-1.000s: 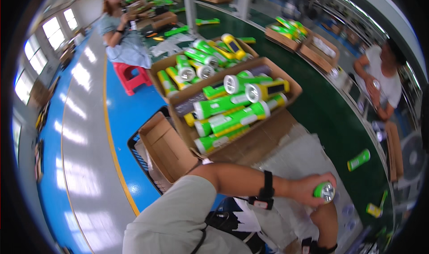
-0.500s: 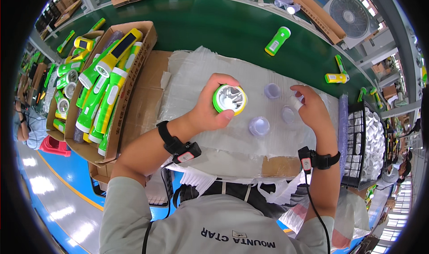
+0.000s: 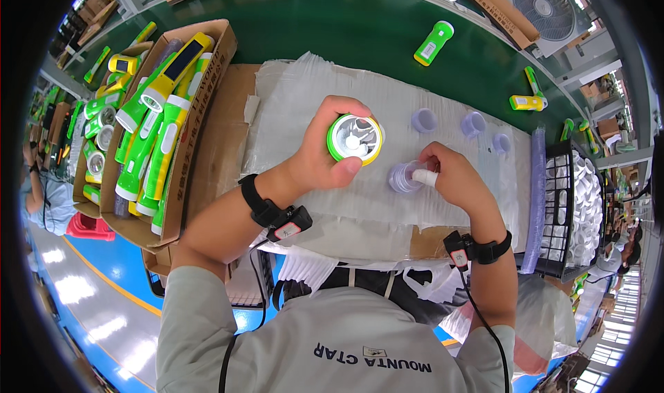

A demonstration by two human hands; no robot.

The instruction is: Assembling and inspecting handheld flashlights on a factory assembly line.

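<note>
My left hand [image 3: 324, 142] is wrapped round a green-and-yellow flashlight [image 3: 355, 141], its open silvery reflector facing up. The flashlight's body below the head is hidden. To its right, my right hand [image 3: 449, 175] pinches the edge of a clear plastic lens cap [image 3: 402, 178] on the covered work surface. A white wrap covers one finger of that hand. Beyond it stand three more round clear caps: one lens cap [image 3: 424, 120] straight ahead, a second cap [image 3: 473, 124] to its right and a smaller-looking cap [image 3: 501, 142] farther right.
A cardboard box [image 3: 207, 109] full of green-and-yellow flashlights stands at left. Wrinkled plastic film [image 3: 297, 102] covers the work surface. Beyond, a loose flashlight [image 3: 434, 43] lies on the green bench [image 3: 311, 30]. A black wire basket [image 3: 557, 206] of white parts stands at right.
My right hand has moved left and nearer to the clear cap, and its fingers have come onto the rim. Two caps now show at the right. My left hand still holds the flashlight.
</note>
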